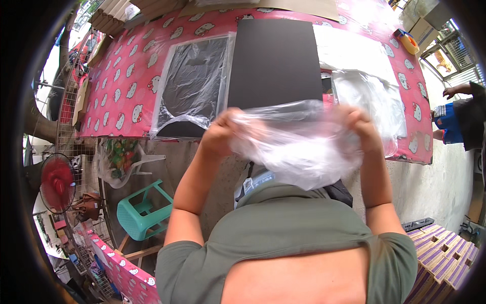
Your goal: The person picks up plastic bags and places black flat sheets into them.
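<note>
A clear plastic bag (298,147) is stretched between my two hands in front of my body, blurred by motion. My left hand (221,130) is closed on its left side, and my right hand (358,126) grips the right side. Just beyond the bag, a black rectangular sheet (276,61) lies flat on the table. To its left is another black sheet (195,76) inside a wrinkled clear plastic sleeve. White and clear plastic bags (362,86) lie in a pile on the right.
A pink patterned cloth covers the table (119,96). An orange tape dispenser (407,41) sits near its far right corner. Left of me stand a green stool (144,210) and a red fan (57,182). Stacked boxes (443,258) are at lower right. Another person (455,116) is at the right.
</note>
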{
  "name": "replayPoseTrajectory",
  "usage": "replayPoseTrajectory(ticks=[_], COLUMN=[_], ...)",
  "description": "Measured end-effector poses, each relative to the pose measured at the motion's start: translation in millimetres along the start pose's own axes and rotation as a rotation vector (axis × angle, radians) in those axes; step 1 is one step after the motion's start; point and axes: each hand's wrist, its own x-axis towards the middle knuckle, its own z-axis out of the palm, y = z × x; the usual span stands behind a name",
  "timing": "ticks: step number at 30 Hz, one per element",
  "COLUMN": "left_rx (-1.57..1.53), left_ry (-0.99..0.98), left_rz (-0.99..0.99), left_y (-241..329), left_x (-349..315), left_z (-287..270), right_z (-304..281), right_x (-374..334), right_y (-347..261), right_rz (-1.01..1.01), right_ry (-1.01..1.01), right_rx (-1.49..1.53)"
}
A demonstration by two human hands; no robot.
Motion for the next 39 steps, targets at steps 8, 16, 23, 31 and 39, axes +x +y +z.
replayPoseTrajectory(ticks=[8, 16, 23, 31, 39], left_rx=[-0.438, 0.397, -0.334, -0.112, 0.192], left_ry=[0.059, 0.24, 0.435, 0.218, 0.369], left_rz=[0.059, 0.088, 0.036, -0.171, -0.25], left_y=[42, 28, 24, 20, 17], left_x=[-6, -43, -27, -38, -36], left_z=[-22, -44, -25, -36, -30], right_z=[-15, -38, -41, -27, -27], right_x=[6, 6, -1, -2, -14], right_y=[20, 28, 62, 58, 81], right_rz=[0.191, 0.372, 0.241, 0.404, 0.195], right_ry=[-0.131, 0.061, -0.02, 0.318, 0.251], right_rx=[0.113, 0.23, 0.14, 0.15, 0.453])
